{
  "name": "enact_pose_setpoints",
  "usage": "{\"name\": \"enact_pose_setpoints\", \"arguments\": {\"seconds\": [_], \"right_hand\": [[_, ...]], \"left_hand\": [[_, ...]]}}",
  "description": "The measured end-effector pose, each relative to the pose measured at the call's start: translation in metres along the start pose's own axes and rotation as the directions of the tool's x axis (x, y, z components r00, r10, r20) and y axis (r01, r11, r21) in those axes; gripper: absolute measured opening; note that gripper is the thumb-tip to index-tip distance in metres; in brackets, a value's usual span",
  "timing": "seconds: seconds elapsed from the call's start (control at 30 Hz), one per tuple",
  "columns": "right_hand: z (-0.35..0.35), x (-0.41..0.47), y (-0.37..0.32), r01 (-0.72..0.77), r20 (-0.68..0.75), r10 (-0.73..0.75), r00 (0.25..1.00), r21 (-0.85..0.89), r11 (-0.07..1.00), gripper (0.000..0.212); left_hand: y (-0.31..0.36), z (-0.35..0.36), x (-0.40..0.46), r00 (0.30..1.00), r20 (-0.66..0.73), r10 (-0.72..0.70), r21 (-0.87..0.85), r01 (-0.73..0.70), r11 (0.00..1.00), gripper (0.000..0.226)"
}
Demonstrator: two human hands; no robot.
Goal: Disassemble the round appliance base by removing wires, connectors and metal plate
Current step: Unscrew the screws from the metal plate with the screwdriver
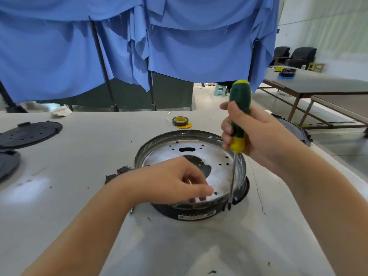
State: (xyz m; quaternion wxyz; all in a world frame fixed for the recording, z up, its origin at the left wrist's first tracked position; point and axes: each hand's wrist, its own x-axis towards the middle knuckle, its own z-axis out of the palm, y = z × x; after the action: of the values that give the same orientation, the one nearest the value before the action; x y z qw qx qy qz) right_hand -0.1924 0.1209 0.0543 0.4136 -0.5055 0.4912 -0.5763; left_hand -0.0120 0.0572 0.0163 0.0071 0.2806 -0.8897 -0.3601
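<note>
Overhead, blue drapes (179, 46), white table (79, 156), tape roll (180, 121), black chairs (294, 55)

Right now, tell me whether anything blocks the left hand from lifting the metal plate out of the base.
The left hand already rests on the metal plate, so nothing lies between them. The screwdriver, gripped by the right hand, crosses the round base at its right rim; its shaft stands over that edge of the plate's way up.
</note>
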Motion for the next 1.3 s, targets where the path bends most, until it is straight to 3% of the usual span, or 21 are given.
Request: {"name": "enact_pose_setpoints", "arguments": {"seconds": [0.1,0.23,0.57,0.7,0.9,1.3], "right_hand": [[0.003,0.001,-0.008,-0.054,0.017,0.051,0.999,0.281,0.958,0.014],[0.002,-0.001,-0.014,-0.034,0.033,0.024,0.999,0.346,0.938,0.022],[-0.006,0.000,-0.007,0.172,-0.103,-0.152,0.983,0.234,0.957,0.021],[-0.003,-0.004,-0.004,0.152,-0.029,-0.150,0.988,0.115,0.982,0.039],[0.007,-0.006,0.001,0.117,0.100,-0.116,0.988,-0.005,0.993,0.043],[0.003,-0.005,0.000,0.099,0.101,-0.104,0.989,0.057,0.993,0.038]], "left_hand": [[-0.003,0.005,0.008,0.994,-0.106,0.002,-0.012,-0.003,1.000,0.016],[-0.008,0.010,0.011,0.996,-0.090,0.001,0.073,0.005,0.997,0.011],[-0.012,0.012,0.014,0.999,-0.038,-0.024,0.041,0.026,0.999,0.011],[-0.012,0.011,0.013,0.999,0.001,-0.037,0.038,0.037,0.999,0.017],[-0.010,0.008,0.008,0.998,0.042,-0.054,0.032,0.053,0.998,0.019],[-0.007,0.016,0.012,1.000,0.000,0.018,0.025,-0.018,1.000,0.005]]}}
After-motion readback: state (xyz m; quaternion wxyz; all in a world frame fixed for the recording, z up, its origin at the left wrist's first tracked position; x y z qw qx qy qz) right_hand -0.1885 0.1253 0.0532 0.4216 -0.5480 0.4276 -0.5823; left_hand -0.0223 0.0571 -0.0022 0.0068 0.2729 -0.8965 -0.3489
